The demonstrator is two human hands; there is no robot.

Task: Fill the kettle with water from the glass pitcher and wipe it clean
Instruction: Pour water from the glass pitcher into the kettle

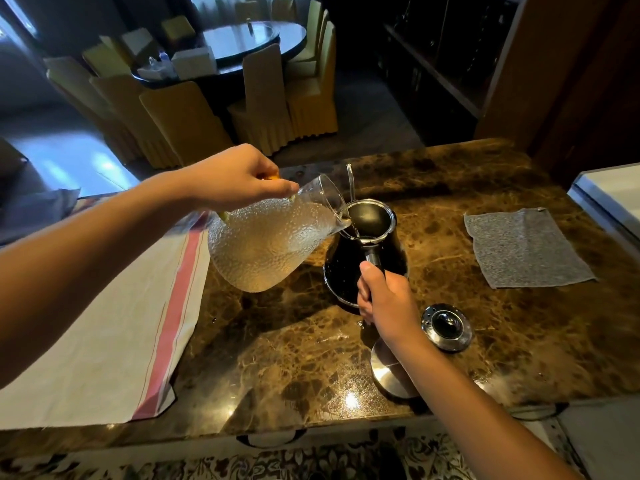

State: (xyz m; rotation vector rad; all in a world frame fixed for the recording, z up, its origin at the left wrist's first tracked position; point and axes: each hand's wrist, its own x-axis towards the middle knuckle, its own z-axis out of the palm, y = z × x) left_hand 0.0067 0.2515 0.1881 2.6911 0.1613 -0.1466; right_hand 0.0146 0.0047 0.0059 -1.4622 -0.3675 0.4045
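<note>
While the left hand (230,178) closes its grip over the handle at the top of the glass pitcher (266,245), the vessel hangs tilted, spout down toward the right, its lip over the open mouth of the kettle (367,261). Textured glass shows clear water pooled in the lower belly and along the spout side, and a thin stream falls from the lip into the kettle's mouth. How full the kettle is cannot be told; its inside reads dark with a bright steel rim. The right hand (388,299) has its grip wrapped tight round the kettle's dark handle, thumb on top, and the black kettle stands upright on the marble tabletop (311,358), its thin gooseneck spout rising behind the pitcher's lip.

Just right of that wrist the kettle lid (446,328) lies on the tabletop, steel with a black knob, apart from the kettle. A round steel base (391,372) sits nearer the front edge, partly hidden under the right forearm. Farther right a grey cloth (526,247) lies spread flat, well apart from the kettle. On the left a white cloth with a red stripe (104,323) covers that end of the tabletop, below the pitcher
</note>
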